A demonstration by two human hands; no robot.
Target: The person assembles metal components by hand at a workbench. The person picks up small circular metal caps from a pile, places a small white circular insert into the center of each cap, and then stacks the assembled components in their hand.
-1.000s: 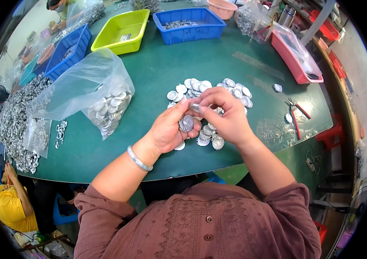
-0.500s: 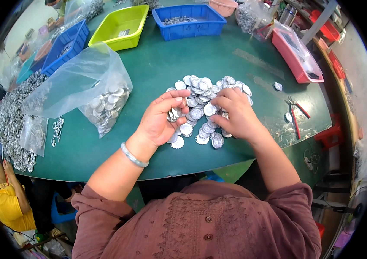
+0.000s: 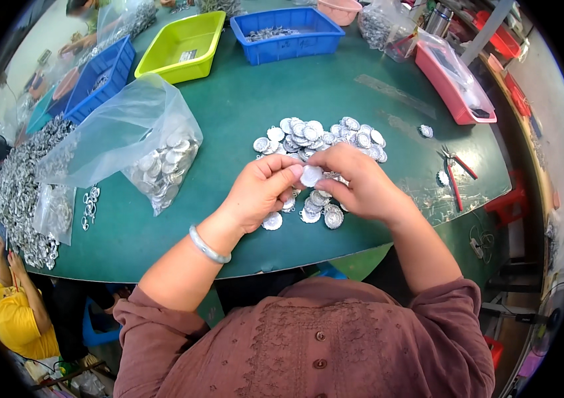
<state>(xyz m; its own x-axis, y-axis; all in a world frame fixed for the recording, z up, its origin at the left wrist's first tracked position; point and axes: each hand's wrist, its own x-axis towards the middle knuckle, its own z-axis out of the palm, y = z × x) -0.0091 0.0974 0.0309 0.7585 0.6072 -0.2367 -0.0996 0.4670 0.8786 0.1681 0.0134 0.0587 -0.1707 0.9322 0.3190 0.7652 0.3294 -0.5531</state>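
Observation:
Between my two hands is a round silver medallion [image 3: 311, 176], pinched at its left edge by my left hand [image 3: 262, 188] and at its right by my right hand [image 3: 355, 180]. Both hands are closed, fingertips meeting at the disc. My left hand's lower fingers curl inward, and what may lie in that palm is hidden. Under and beyond the hands spreads a loose pile of similar silver medallions [image 3: 305, 131], some with a small loop at the rim. A few more medallions [image 3: 333, 217] lie on the near side, below my hands.
A clear plastic bag [image 3: 162, 166] of medallions stands left, beside a heap of small metal parts [image 3: 29, 179]. Blue [image 3: 288, 43], yellow-green [image 3: 182, 50] and pink [image 3: 451, 83] trays line the far side. Red-handled pliers [image 3: 456, 176] lie right. Other people are at the left.
My hands have come together. My right hand has lifted a medallion from the pile, and my left hand has turned from an open palm to pinching its edge.

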